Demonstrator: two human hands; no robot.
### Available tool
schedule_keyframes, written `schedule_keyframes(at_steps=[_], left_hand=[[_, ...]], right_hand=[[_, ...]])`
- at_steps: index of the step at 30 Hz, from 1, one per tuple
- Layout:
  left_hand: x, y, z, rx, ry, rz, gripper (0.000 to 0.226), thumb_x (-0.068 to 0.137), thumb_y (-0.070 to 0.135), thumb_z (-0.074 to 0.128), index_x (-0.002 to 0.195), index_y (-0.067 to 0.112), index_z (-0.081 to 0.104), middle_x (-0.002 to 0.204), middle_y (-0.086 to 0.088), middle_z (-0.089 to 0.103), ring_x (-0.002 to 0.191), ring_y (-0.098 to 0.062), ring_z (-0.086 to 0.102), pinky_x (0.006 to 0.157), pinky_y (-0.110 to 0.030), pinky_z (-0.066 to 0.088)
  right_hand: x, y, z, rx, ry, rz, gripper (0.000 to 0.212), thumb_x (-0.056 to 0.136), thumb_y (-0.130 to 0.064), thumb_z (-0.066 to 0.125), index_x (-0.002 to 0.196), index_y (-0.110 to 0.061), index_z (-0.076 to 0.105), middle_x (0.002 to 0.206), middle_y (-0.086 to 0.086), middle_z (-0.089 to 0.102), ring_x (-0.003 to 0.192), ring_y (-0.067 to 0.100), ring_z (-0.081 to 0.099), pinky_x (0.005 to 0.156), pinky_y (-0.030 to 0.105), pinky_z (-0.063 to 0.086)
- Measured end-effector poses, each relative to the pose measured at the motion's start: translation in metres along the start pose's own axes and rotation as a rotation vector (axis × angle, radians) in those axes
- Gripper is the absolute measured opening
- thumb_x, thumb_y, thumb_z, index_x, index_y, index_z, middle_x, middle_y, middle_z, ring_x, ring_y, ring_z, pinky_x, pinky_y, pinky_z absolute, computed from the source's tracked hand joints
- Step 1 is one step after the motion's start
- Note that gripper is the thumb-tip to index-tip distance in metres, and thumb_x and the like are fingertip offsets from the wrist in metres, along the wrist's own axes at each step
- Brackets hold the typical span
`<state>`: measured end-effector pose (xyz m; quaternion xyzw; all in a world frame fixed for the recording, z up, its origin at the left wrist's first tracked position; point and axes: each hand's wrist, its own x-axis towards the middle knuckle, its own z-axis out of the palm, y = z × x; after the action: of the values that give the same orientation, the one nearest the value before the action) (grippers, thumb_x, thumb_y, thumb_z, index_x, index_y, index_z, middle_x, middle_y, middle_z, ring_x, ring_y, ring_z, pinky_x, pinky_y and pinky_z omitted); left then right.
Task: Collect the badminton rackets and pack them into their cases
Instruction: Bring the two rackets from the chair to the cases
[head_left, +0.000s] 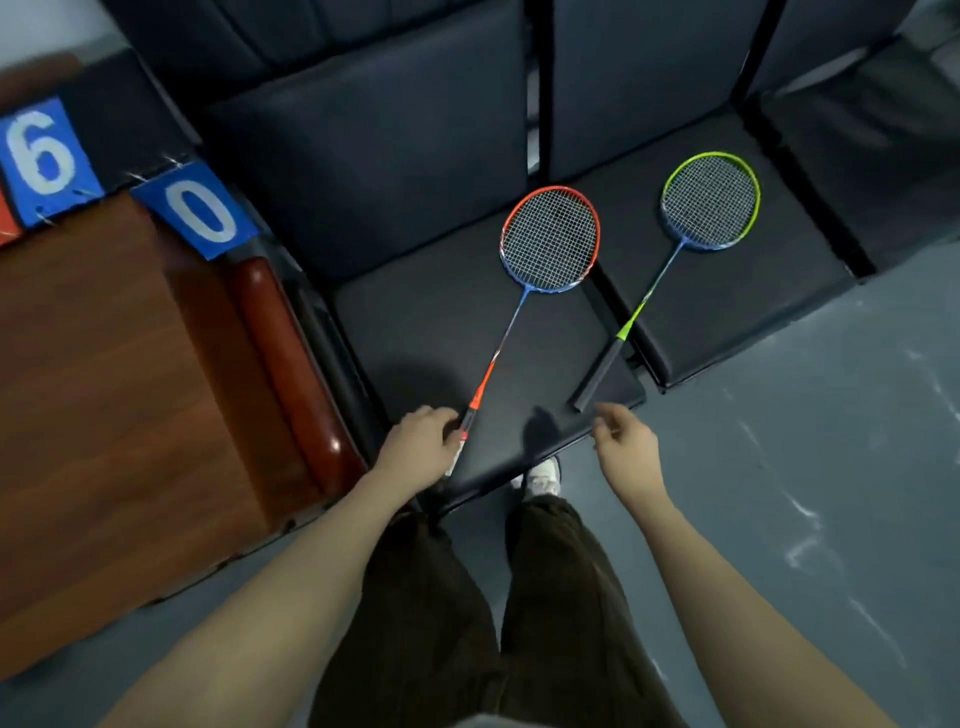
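Head view, looking down at a row of dark seat cushions (415, 332). My left hand (421, 447) is clenched around the handle of the orange-framed racket (549, 239), whose strung head lies flat on the nearer cushion with the shaft running down and left into my grip. My right hand (626, 441) hovers with fingers loosely curled, grasping nothing, just below the butt of the black handle of the green-framed racket (709, 200). That racket's head rests on the adjacent cushion to the right, and its handle crosses the gap between the two cushions onto the nearer one. To the left stands a wooden scoreboard stand (104, 395) with blue cards (200, 210) reading 6 and 0. Grey floor (805, 467) lies at right; my dark trousers (467, 623) and one white shoe (543, 478) show below.
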<state>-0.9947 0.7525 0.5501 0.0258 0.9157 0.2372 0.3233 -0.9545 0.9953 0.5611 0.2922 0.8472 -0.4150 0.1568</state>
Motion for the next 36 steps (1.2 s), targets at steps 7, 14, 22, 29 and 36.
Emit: schedule_keyframes(at_steps=[7, 14, 22, 29, 36], left_hand=[[0.121, 0.025, 0.066, 0.087, -0.043, -0.054, 0.048, 0.091, 0.034, 0.049, 0.137, 0.022, 0.041, 0.126, -0.009, 0.051, 0.114, -0.03, 0.048, 0.093, -0.039, 0.042], [0.2, -0.006, 0.136, 0.179, 0.001, -0.223, 0.07, 0.09, 0.048, 0.047, 0.147, 0.027, 0.013, 0.133, -0.009, 0.042, 0.119, -0.029, 0.043, 0.099, -0.042, 0.031], [0.203, -0.024, 0.158, -0.113, 0.204, 0.09, 0.064, 0.084, 0.001, 0.058, 0.141, 0.022, 0.036, 0.095, 0.0, 0.044, 0.085, -0.02, 0.05, 0.09, -0.036, 0.044], [0.186, 0.004, 0.136, -0.213, 0.405, 0.151, 0.052, 0.082, -0.006, 0.06, 0.131, 0.011, 0.051, 0.09, 0.001, 0.043, 0.076, -0.011, 0.049, 0.082, -0.006, 0.038], [0.14, 0.03, 0.09, -0.2, 0.452, 0.066, 0.041, 0.079, 0.002, 0.066, 0.118, 0.013, 0.063, 0.086, -0.004, 0.057, 0.073, -0.023, 0.058, 0.077, -0.047, 0.05]], right_hand=[[0.139, 0.038, 0.003, -0.004, 0.033, 0.024, 0.027, 0.094, -0.027, 0.047, 0.118, -0.021, 0.06, 0.102, 0.001, 0.065, 0.097, 0.021, 0.061, 0.087, 0.041, 0.049], [0.237, 0.113, 0.052, -0.14, 0.163, 0.081, 0.043, 0.092, -0.04, 0.05, 0.131, -0.022, 0.046, 0.119, 0.007, 0.054, 0.108, 0.029, 0.054, 0.101, 0.045, 0.036], [0.267, 0.121, 0.088, -0.229, 0.181, 0.123, 0.085, 0.081, -0.062, 0.055, 0.147, -0.025, 0.015, 0.126, 0.009, 0.045, 0.107, 0.03, 0.052, 0.101, 0.046, 0.026], [0.26, 0.094, 0.072, -0.125, 0.197, 0.078, 0.072, 0.088, -0.031, 0.057, 0.147, -0.019, 0.017, 0.132, 0.012, 0.04, 0.102, 0.039, 0.052, 0.091, 0.044, 0.041], [0.187, 0.046, 0.029, 0.111, 0.208, -0.013, 0.063, 0.088, -0.021, 0.058, 0.144, -0.021, 0.029, 0.126, 0.008, 0.046, 0.079, -0.001, 0.046, 0.074, 0.014, 0.028]])
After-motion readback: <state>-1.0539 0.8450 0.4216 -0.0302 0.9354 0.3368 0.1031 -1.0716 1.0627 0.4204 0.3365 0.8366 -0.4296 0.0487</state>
